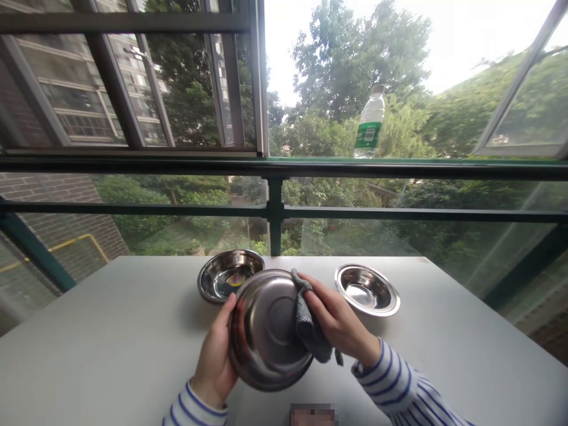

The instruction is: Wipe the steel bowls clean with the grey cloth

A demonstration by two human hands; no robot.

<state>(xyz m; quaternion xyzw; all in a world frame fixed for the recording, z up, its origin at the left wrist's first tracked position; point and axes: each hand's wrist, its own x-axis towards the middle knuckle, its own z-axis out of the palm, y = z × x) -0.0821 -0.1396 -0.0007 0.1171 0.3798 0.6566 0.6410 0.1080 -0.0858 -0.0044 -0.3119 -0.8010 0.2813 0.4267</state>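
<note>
A stainless steel bowl is held up over the white table, its underside facing me. My left hand grips it by the left edge, thumb on the outside and the other fingers hidden behind. In my right hand is a bunched dark grey cloth, pressed against the right side of the bowl's underside. Behind the held bowl, to the left, stands another steel bowl with a coloured sticker inside. A smaller wide-rimmed steel bowl stands upright beyond my right hand.
The white table reaches back to a dark green railing with glass panels. A plastic bottle with a green label stands on the ledge by the window. A blurred-out object lies at the bottom edge.
</note>
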